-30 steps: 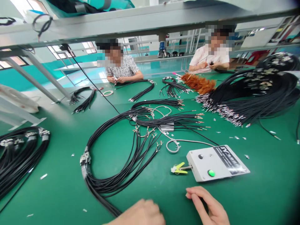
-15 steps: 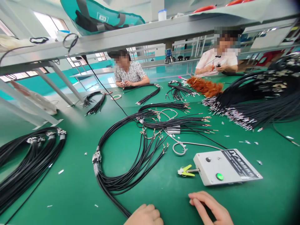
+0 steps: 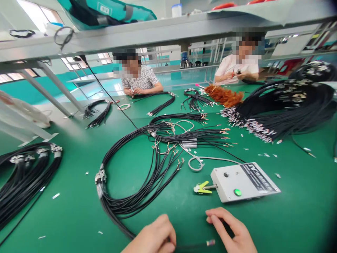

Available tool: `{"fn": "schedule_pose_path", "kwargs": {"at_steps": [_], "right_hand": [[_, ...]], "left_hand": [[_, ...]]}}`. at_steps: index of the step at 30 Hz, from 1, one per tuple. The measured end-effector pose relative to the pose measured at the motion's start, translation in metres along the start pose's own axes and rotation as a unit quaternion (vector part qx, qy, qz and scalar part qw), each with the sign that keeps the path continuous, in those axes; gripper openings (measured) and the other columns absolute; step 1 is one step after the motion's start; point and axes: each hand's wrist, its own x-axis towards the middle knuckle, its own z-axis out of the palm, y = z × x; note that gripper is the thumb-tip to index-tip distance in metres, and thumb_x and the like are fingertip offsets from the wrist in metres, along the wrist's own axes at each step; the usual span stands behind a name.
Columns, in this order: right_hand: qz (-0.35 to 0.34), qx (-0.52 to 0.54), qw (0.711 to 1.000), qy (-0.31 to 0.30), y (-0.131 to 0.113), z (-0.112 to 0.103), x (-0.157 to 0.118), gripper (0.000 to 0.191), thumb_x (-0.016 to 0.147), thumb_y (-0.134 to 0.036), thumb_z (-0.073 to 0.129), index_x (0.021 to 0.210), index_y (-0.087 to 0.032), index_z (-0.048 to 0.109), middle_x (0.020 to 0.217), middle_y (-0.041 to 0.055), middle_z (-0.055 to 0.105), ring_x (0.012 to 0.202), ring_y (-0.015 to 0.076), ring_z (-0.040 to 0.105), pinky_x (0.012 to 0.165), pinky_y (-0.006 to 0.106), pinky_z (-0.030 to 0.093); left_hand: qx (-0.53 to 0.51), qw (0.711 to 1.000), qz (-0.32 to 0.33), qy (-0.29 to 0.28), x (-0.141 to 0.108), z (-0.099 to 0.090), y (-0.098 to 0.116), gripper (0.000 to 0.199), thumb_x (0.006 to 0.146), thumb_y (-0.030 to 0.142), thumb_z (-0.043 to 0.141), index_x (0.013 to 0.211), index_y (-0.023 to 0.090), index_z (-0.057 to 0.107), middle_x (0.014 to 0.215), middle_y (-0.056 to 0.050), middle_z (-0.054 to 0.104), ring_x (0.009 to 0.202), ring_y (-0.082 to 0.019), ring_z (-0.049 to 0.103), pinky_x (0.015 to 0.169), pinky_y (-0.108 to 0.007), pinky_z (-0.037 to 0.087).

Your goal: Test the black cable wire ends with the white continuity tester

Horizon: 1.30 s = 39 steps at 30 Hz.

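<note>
My left hand (image 3: 155, 236) is closed at the bottom centre, around a thin black cable that runs right, blurred, to a small pale and reddish end (image 3: 210, 242). That end lies just left of my right hand (image 3: 231, 228). The thumb and index fingertips of my right hand meet in a pinch; whatever is between them, if anything, is too small to tell. Beyond it sits a grey box (image 3: 244, 182) with a lit green button (image 3: 237, 192) and a yellow-green clip (image 3: 203, 187) at its left side. A large black cable bundle (image 3: 118, 205) curves behind my left hand.
More black cable bundles lie at the left (image 3: 28, 182) and in a big pile at the right (image 3: 279, 109). An orange duster (image 3: 223, 95) touches that pile. Two people sit across the green table (image 3: 158, 232), under a raised grey shelf (image 3: 147, 35). White scraps are scattered about.
My left hand has lifted and turned, and a cable end now shows between my hands. My right hand keeps its pinch. The whole view has shifted slightly.
</note>
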Motion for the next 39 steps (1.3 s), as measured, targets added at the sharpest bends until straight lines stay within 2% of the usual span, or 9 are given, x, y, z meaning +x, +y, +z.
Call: {"fn": "schedule_pose_path", "kwargs": {"at_steps": [4, 8, 12, 15, 19, 22, 32, 35, 39], "right_hand": [[0.108, 0.165, 0.980, 0.004, -0.019, 0.008, -0.002, 0.038, 0.090, -0.054, 0.054, 0.097, -0.023, 0.074, 0.078, 0.0061, 0.073, 0.073, 0.0182, 0.068, 0.072, 0.026, 0.055], [0.156, 0.226, 0.961, -0.033, -0.031, 0.014, 0.000, 0.027, 0.081, -0.047, 0.070, 0.089, -0.022, 0.073, 0.078, 0.0043, 0.071, 0.070, 0.0156, 0.065, 0.071, 0.026, 0.053], [0.125, 0.211, 0.969, -0.036, -0.037, 0.014, 0.002, 0.022, 0.079, -0.043, 0.073, 0.082, -0.021, 0.073, 0.075, 0.0032, 0.068, 0.067, 0.0145, 0.063, 0.067, 0.025, 0.051], [0.094, 0.198, 0.975, -0.025, -0.037, 0.009, 0.001, 0.021, 0.080, -0.042, 0.073, 0.084, -0.022, 0.075, 0.078, 0.0034, 0.068, 0.070, 0.0146, 0.062, 0.069, 0.025, 0.051], [0.135, 0.242, 0.961, -0.012, -0.034, 0.004, -0.002, 0.026, 0.083, -0.043, 0.070, 0.100, -0.023, 0.072, 0.081, 0.0033, 0.068, 0.072, 0.0142, 0.061, 0.073, 0.027, 0.049], [0.160, 0.290, 0.943, -0.020, -0.033, 0.005, -0.002, 0.025, 0.083, -0.044, 0.070, 0.094, -0.021, 0.071, 0.079, 0.0031, 0.067, 0.072, 0.0132, 0.058, 0.073, 0.026, 0.046], [0.198, 0.366, 0.908, -0.049, -0.046, 0.010, 0.008, 0.027, 0.076, -0.043, 0.076, 0.081, -0.017, 0.068, 0.059, -0.0042, 0.051, 0.052, 0.0068, 0.038, 0.055, 0.023, 0.029], [0.230, 0.407, 0.882, -0.051, -0.045, 0.014, 0.006, 0.028, 0.070, -0.040, 0.080, 0.077, -0.017, 0.066, 0.056, -0.0052, 0.048, 0.052, 0.0069, 0.036, 0.053, 0.023, 0.027], [0.275, 0.420, 0.864, -0.046, -0.040, 0.019, 0.002, 0.030, 0.066, -0.038, 0.083, 0.074, -0.016, 0.064, 0.056, -0.0053, 0.047, 0.053, 0.0069, 0.036, 0.054, 0.022, 0.026]], "left_hand": [[-0.108, 0.990, -0.084, 0.039, 0.013, -0.018, 0.016, 0.020, 0.100, 0.024, 0.035, 0.086, 0.022, 0.050, 0.084, -0.003, 0.056, 0.071, -0.015, 0.053, 0.065, -0.023, 0.044], [-0.120, 0.985, -0.118, 0.036, 0.026, -0.005, 0.020, 0.015, 0.097, 0.031, 0.042, 0.092, 0.022, 0.053, 0.080, -0.001, 0.057, 0.068, -0.015, 0.053, 0.063, -0.024, 0.044], [-0.138, 0.985, -0.097, 0.025, 0.047, 0.010, 0.035, 0.009, 0.093, 0.028, 0.050, 0.096, 0.022, 0.056, 0.086, -0.003, 0.063, 0.075, -0.017, 0.059, 0.068, -0.025, 0.046], [-0.165, 0.982, -0.086, 0.030, 0.060, 0.011, 0.048, 0.019, 0.095, 0.026, 0.044, 0.084, 0.021, 0.058, 0.080, -0.002, 0.064, 0.073, -0.017, 0.060, 0.068, -0.024, 0.046], [-0.251, 0.955, -0.157, 0.035, 0.065, 0.011, 0.050, 0.018, 0.088, 0.025, 0.051, 0.073, 0.018, 0.060, 0.064, 0.000, 0.059, 0.053, -0.013, 0.054, 0.052, -0.021, 0.045], [-0.297, 0.934, -0.191, 0.057, 0.065, 0.014, 0.046, 0.014, 0.082, 0.024, 0.056, 0.072, 0.017, 0.063, 0.062, 0.000, 0.061, 0.047, -0.011, 0.054, 0.047, -0.020, 0.046], [-0.113, 0.974, -0.054, 0.191, 0.063, 0.019, 0.048, 0.021, 0.087, 0.018, 0.057, 0.067, 0.019, 0.063, 0.060, 0.001, 0.063, 0.053, -0.012, 0.058, 0.051, -0.019, 0.044], [-0.120, 0.969, -0.056, 0.210, 0.062, 0.021, 0.049, 0.019, 0.086, 0.017, 0.058, 0.068, 0.019, 0.064, 0.060, 0.001, 0.062, 0.052, -0.011, 0.057, 0.051, -0.018, 0.044], [-0.227, 0.948, -0.123, 0.185, 0.062, 0.025, 0.048, 0.019, 0.085, 0.021, 0.059, 0.067, 0.018, 0.063, 0.059, 0.001, 0.062, 0.046, -0.010, 0.054, 0.045, -0.018, 0.045]]}}
